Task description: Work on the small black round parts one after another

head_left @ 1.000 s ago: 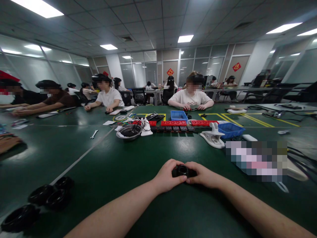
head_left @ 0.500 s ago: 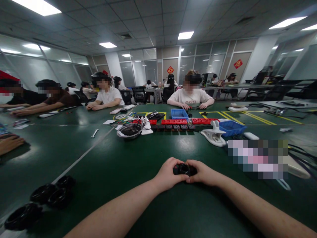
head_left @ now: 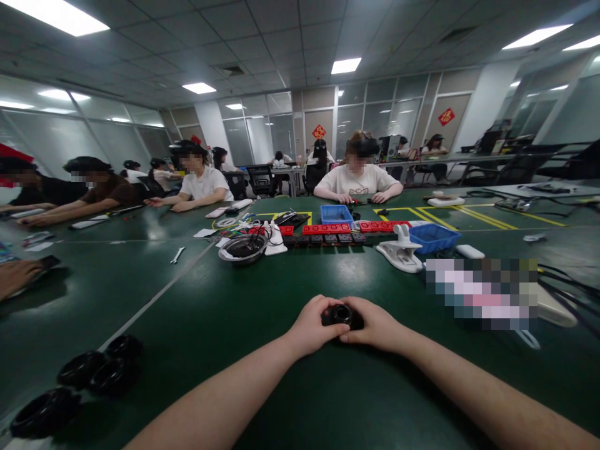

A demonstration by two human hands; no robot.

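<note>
Both of my hands meet over the green table, around a small black ring-shaped part (head_left: 332, 317) with a round opening facing up and toward me. My left hand (head_left: 310, 326) grips its left side, the thumb lying along the near edge. From the other side my right hand (head_left: 375, 324) curls its fingers round the part, with its thumb tip close to the left thumb. Much of the part is hidden by the fingers. Several larger black ring-shaped parts (head_left: 82, 370) lie in a group on the table at the lower left.
Ahead are a white clamp base (head_left: 400, 255), blue trays (head_left: 434, 239), red and black socket strips (head_left: 328, 229) and a round bowl (head_left: 242, 251) with dark contents. A wrench (head_left: 177, 255) lies left. Another person's hand (head_left: 19, 275) is at the left edge; people sit across the table.
The black part has shifted slightly left with both hands, and my right fingers now reach further round its back. At the left edge, another person's hand shows a dark object under it.
</note>
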